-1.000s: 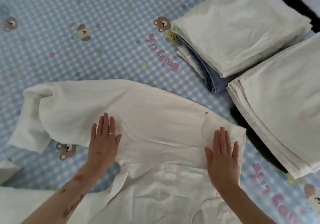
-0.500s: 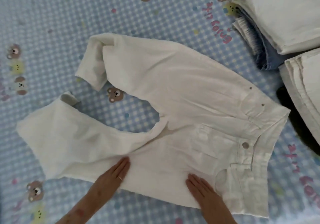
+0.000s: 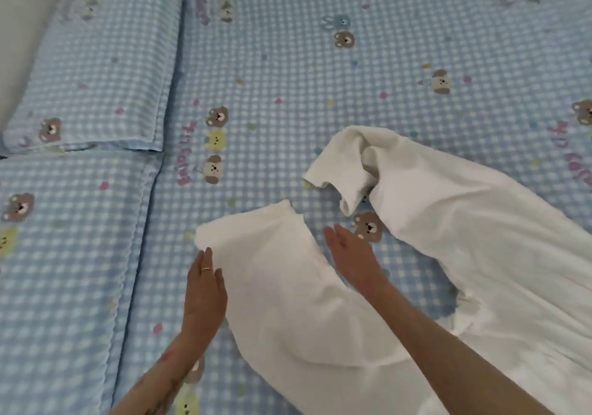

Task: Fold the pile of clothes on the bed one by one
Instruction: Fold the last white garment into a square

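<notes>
On the bed [image 3: 320, 62], flat open hands [image 3: 205, 289] [image 3: 350, 254] seemingly flank the white trousers' [image 3: 464, 238] near leg.

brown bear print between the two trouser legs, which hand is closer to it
Right. The right hand lies just left of the brown bear print, fingertips almost at it; the left hand rests across the near trouser leg, at its outer edge.

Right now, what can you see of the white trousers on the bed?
The white trousers lie spread on the blue checked sheet, unfolded, of soft plain cloth. The two legs splay apart in a U. The near leg's hem lies flat; the far leg's end is turned back on itself and rumpled. The waist runs out of view at the right. The left hand rests at the near leg's outer edge, the right hand by its inner edge, fingers straight.
</notes>
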`<state>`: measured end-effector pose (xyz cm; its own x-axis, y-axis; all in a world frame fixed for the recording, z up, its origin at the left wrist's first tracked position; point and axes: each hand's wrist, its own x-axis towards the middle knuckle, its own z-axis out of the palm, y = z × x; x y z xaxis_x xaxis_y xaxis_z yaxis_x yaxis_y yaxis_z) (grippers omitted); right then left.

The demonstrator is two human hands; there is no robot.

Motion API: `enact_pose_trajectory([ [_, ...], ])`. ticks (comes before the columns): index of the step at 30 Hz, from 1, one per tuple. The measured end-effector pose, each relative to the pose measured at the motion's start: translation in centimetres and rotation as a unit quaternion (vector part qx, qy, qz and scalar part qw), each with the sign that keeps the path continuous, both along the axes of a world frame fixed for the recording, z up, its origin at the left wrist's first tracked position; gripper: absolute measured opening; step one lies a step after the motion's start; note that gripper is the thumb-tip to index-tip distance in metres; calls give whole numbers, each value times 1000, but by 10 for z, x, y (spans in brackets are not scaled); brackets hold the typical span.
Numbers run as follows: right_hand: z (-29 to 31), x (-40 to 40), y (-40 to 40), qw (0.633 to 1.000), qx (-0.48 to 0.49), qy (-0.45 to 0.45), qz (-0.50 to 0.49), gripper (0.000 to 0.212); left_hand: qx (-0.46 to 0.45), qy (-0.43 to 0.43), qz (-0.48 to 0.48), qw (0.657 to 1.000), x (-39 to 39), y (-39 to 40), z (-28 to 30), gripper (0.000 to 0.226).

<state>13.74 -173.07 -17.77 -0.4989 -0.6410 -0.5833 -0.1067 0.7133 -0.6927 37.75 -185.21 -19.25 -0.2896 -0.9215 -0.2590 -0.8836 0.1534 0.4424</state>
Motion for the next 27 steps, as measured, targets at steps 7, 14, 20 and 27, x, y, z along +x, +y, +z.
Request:
enact_pose_trajectory([
  [7, -50, -10, -154, 976, 176, 53, 114, 65, 190, 73, 217, 955, -31, -105, -50, 62],
  [14, -69, 7, -187, 962, 154, 174, 141, 17, 129, 256, 317, 904, -6, -140, -48, 14],
  [20, -25, 37, -324, 962, -113, 222, 111, 8, 25, 337, 370, 865, 41, -189, -19, 30],
  [27, -58, 97, -299, 950, -164, 192, 185, 47, -105, 0, 130, 986, 64, -173, -46, 61],
])
